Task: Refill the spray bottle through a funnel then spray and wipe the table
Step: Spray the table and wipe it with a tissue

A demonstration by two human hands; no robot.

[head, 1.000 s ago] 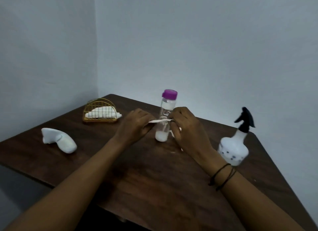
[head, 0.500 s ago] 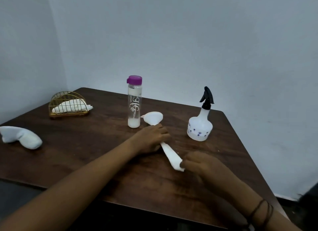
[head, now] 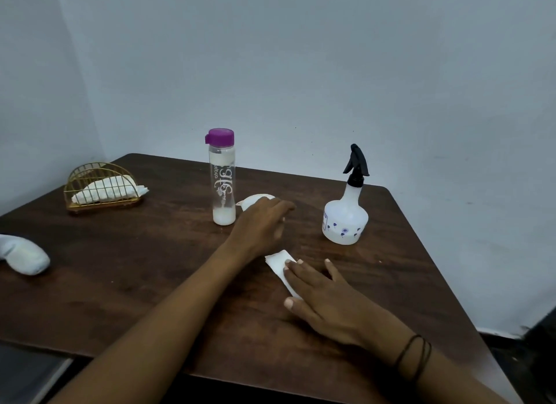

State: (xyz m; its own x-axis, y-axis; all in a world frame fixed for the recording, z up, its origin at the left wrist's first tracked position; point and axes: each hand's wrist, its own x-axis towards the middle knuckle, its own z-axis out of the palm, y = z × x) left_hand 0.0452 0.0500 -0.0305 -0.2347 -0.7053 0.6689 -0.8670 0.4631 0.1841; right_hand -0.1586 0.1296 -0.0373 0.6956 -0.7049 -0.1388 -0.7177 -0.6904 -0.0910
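Note:
A white spray bottle [head: 346,220] with a black trigger head stands at the right of the dark wooden table [head: 135,268]. A tall clear bottle [head: 222,178] with a purple cap stands mid-table, a little white liquid at its bottom. Just right of it lies a white funnel [head: 254,199], partly covered by my left hand [head: 261,226], whose fingers stretch over it. My right hand [head: 322,292] lies flat, fingers spread, on a folded white tissue [head: 278,260] near the table's middle.
A gold wire holder [head: 102,184] with white napkins sits at the back left. A white rounded object [head: 24,257] lies at the left edge. Grey walls close the table in behind and on the left; the front and right edges drop off.
The tissue was held taut between both hands near the bottle, then laid on the table. My left hand has let go of it and moved toward the funnel; my right hand now lies on it.

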